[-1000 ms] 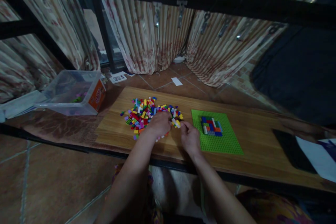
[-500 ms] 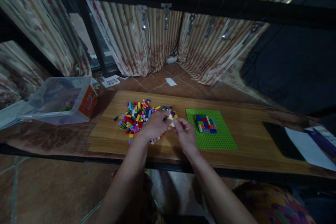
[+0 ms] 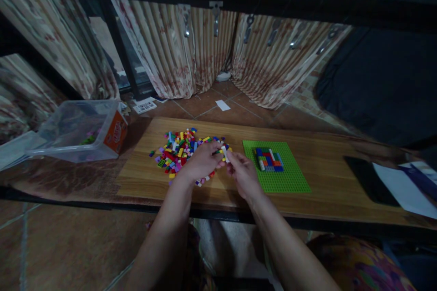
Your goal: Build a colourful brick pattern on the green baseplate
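Head view, and from where I'm standing the left hand point(image 3: 205, 160) covers part of the loose bricks point(image 3: 180, 150), its curled fingertips hard to make out. The white sheet point(image 3: 406, 188) on the right runs out of sight at the edge, and the light is too dim to read small details.

I count two bare hands, one green baseplate point(image 3: 293, 182), one built block point(image 3: 269, 161) on it, one clear plastic box point(image 3: 80, 152) with an orange label, and one dark flat object point(image 3: 370, 179); the bricks in the heap are too many to number.

The right hand point(image 3: 243, 170) has thumb and fingers pinched together on a small white piece point(image 3: 224, 153). The left fingers are bent in close at its other side, though I can't tell whether they grip it too. The piece is narrow and pale, with yellow showing beside it, attached or not I can't say. It sits between the two hands, above the wooden board point(image 3: 324, 173), between the heap and the baseplate.
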`<move>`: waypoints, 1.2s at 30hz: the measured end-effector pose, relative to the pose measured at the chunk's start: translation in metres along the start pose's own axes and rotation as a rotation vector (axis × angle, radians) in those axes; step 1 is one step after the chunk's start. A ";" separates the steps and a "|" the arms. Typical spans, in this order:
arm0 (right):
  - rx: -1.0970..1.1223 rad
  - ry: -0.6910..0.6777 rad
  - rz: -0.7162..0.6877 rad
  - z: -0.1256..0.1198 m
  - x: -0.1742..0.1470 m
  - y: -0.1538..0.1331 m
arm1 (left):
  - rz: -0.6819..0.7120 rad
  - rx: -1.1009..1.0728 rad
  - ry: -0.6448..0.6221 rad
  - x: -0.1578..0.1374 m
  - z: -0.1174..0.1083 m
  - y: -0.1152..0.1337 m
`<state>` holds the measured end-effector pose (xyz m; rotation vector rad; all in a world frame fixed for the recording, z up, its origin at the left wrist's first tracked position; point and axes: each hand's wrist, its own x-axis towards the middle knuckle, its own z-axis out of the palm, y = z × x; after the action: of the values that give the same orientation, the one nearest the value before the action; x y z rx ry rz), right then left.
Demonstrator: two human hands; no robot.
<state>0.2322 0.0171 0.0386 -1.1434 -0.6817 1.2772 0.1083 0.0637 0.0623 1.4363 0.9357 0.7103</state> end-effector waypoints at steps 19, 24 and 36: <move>0.196 0.034 0.141 0.003 0.005 0.004 | -0.111 -0.114 0.032 0.001 0.008 0.002; 0.098 -0.015 0.161 -0.003 0.005 0.003 | -0.080 -0.030 0.075 0.001 0.005 0.000; -1.189 0.008 -0.461 -0.018 0.011 0.035 | -0.223 0.890 0.216 -0.002 -0.014 -0.008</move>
<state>0.2374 0.0195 -0.0015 -1.7535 -1.6914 0.3873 0.0937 0.0684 0.0557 1.9882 1.6789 0.2712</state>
